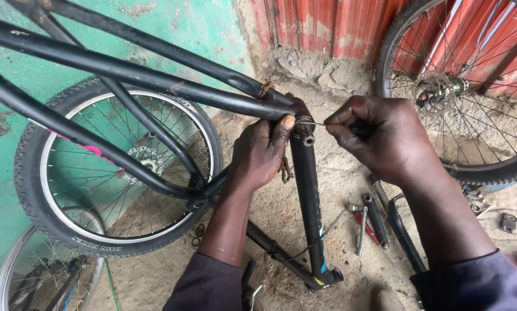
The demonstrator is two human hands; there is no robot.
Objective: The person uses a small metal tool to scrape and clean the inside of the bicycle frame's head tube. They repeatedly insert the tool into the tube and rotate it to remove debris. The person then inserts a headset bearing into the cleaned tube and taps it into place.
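Under me is a bare, sandy dirt floor (339, 190), rough and pale. Near my right knee a pair of red-handled metal pliers (362, 227) lies on it, just beside a dark tubular metal bar (376, 213). A small grey metal bracket (507, 222) sits farther right. A knobbly black bicycle tyre on its silver spoked rim (117, 167) stands on the dirt at left.

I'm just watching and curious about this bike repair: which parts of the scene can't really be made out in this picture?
Head view only:
- The tool's handle in the right hand: hidden by the closed fingers; only a thin metal tip shows.
- The frame joint being worked on: partly covered by the left hand.
- The loose wheel at right: cut off by the picture's edge.
- Small part on the ground: too small to identify.
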